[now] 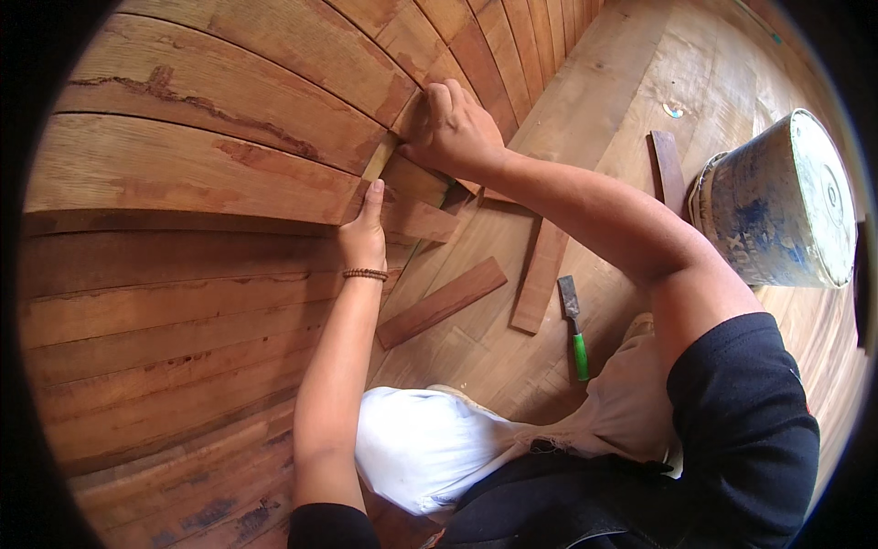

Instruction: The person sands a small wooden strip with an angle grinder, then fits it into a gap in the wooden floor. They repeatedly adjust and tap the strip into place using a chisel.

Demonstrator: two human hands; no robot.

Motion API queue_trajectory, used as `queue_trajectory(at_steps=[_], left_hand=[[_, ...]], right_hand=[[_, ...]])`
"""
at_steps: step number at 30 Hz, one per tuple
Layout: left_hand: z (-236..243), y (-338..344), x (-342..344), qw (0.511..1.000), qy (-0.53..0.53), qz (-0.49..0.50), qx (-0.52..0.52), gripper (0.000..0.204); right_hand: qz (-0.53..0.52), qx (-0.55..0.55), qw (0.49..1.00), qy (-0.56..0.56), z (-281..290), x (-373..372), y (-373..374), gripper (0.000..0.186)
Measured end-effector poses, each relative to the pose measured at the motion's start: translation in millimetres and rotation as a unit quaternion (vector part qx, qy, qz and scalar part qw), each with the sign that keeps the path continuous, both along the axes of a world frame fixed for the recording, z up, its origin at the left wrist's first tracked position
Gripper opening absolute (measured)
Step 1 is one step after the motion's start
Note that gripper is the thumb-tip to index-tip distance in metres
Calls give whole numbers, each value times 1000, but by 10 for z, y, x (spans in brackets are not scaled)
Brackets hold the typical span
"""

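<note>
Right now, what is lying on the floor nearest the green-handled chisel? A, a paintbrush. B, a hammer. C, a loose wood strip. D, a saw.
C: a loose wood strip lies just left of the chisel on the floor.

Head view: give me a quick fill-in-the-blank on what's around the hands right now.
1. The left hand lies flat on a wooden ____.
2. The chisel on the floor has a ____ handle.
3. The beaded bracelet is on the ____ wrist.
4. Right of the right hand stands a paint-stained ____.

Missing: plank; green; left; bucket
</note>
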State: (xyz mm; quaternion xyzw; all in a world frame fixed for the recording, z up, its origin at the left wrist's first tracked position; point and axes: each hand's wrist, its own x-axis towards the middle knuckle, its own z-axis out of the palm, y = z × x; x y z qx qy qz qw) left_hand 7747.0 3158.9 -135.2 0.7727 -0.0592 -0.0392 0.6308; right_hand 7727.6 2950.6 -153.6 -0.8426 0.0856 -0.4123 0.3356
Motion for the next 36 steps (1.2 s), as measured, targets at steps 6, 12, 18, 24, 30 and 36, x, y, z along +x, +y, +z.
queue_trajectory(at_steps=[6, 12, 18, 24, 30, 36], left_hand=[[-23, 18, 22, 1000, 0, 10, 24, 59], [-76, 57, 71, 1000, 5, -13, 11, 57], [-77, 35, 51, 1000, 2, -10, -17, 52], [-25, 28, 30, 1000, 12, -9, -12, 53], [20, 31, 11, 1000, 19, -13, -6, 66], [-34, 44, 42, 1000, -4, -5, 3, 53]], right_hand=[[24, -1, 1000, 12, -36, -79, 16, 90], [51, 27, 998, -3, -43, -130, -44, 88], [-1, 49, 998, 32, -3, -75, 31, 90], [-30, 56, 995, 83, 47, -59, 85, 92], [-13, 88, 992, 93, 71, -62, 115, 89], [0, 33, 996, 80, 25, -98, 161, 75]])
